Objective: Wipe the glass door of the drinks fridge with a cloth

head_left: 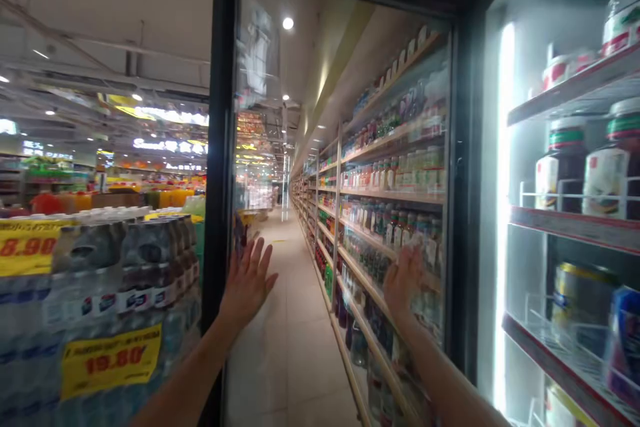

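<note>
A glass cooler door point(222, 113) with a dark frame stands swung open in front of me. My left hand point(250, 277) is raised with its fingers spread, at or near the glass by the frame's left edge; whether the palm presses on it I cannot tell. Farther right, my right hand point(404, 277) is held up toward the same glass. Its fingers are smeared and look pale against the glass, so their pose is unclear. Nothing shows in the left hand. Bottled drinks on long shelves appear in the glass behind the right hand.
To the right is the lit cooler with dark bottles point(561, 163) on wire-edged shelves point(575, 227) and cans point(583, 293) lower down. Shrink-wrapped bottle packs point(135, 273) are stacked at left with a yellow price sign point(113, 360). A tiled aisle floor point(300, 340) shows through the door.
</note>
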{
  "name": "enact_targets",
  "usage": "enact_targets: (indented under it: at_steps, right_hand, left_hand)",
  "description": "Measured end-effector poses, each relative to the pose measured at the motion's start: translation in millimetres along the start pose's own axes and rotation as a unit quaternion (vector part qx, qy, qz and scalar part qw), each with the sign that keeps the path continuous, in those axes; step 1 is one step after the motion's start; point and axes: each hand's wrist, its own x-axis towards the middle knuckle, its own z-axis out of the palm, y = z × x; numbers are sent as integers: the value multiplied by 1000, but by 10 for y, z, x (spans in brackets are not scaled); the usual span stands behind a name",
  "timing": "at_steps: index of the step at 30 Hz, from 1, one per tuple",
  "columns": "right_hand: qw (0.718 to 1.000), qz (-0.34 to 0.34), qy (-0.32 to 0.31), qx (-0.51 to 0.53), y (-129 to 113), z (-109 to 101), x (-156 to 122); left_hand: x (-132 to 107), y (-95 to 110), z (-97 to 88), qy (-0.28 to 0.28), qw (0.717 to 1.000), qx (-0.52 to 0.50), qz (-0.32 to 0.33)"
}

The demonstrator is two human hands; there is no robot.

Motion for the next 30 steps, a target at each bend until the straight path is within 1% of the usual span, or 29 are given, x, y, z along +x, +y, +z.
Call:
enact_targets:
  at_steps: [1,2,3,4,5,6,7,9,11,12,13,14,15,16,18,19,20,21,22,23,25,26,27,28,29,30]
  right_hand:
    - [999,-28,-16,12,-188,17,-105]
    - [992,-109,-50,32,-405,33,-236]
    - [973,-207,-89,58,-614,45,-374]
    - [949,-285,-111,80,-783,49,-498]
    - [926,-342,-128,93,-884,44,-589]
    - [915,-368,-136,97,-903,31,-636]
    - [917,-364,-136,90,-839,15,-633]
    - [947,-293,-118,59,-544,-15,-509]
    - [983,-166,-75,33,-231,-27,-349]
    - [993,-106,-55,26,-140,-29,-306]
    - [997,-66,-40,23,-114,-32,-307]
    - [997,-55,-39,25,-152,-37,-355]
    - [995,-79,-55,32,-241,-44,-441]
    - [987,-131,-81,43,-355,-50,-552]
    - [957,-249,-139,63,-540,-58,-768]
    - [942,-287,-158,66,-557,-61,-841]
    - [937,-301,-167,62,-503,-68,-878]
    - [942,-287,-166,50,-379,-80,-876]
    - [955,-249,-157,32,-203,-95,-840]
    - [970,-195,-143,13,0,-112,-780]
    - [993,-60,-99,-17,352,-138,-643]
    - [997,-2,-78,-24,445,-144,-597]
    - [997,32,-63,-22,460,-145,-583]
    - [998,33,-61,-14,397,-142,-606]
    - [997,-2,-74,1,271,-135,-664]
    - [993,-65,-98,21,104,-125,-747]
  left_hand:
    - [-27,20,-26,-15,1000,4,-6]
    - [-26,33,-50,-30,999,9,-10]
    - [-7,40,-73,-46,999,13,-11]
    - [20,44,-99,-60,998,19,-12]
    - [48,46,-128,-74,997,25,-15]
    - [69,49,-162,-90,995,32,-19]
    - [80,54,-201,-108,993,37,-25]
    - [68,77,-284,-149,987,41,-37]
    - [22,114,-356,-186,981,39,-47]
    - [-6,133,-380,-197,978,37,-53]
    - [-35,151,-394,-203,977,36,-58]
    - [-61,165,-398,-204,976,36,-62]
    - [-84,174,-394,-201,977,36,-65]
    - [-101,177,-383,-196,978,37,-66]
    - [-129,168,-354,-183,981,34,-63]
    - [-145,159,-341,-176,982,30,-62]
    - [-165,151,-332,-171,983,26,-60]
    - [-191,147,-327,-170,984,23,-57]
    - [-225,147,-326,-171,984,23,-53]
    - [-263,153,-326,-175,983,25,-47]
    - [-345,178,-321,-180,982,35,-45]
    - [-381,195,-312,-181,982,40,-47]
    - [-412,210,-300,-179,982,42,-50]
    - [-435,222,-284,-175,982,42,-54]
    - [-450,230,-268,-169,983,40,-57]
    - [-459,234,-252,-163,984,35,-58]
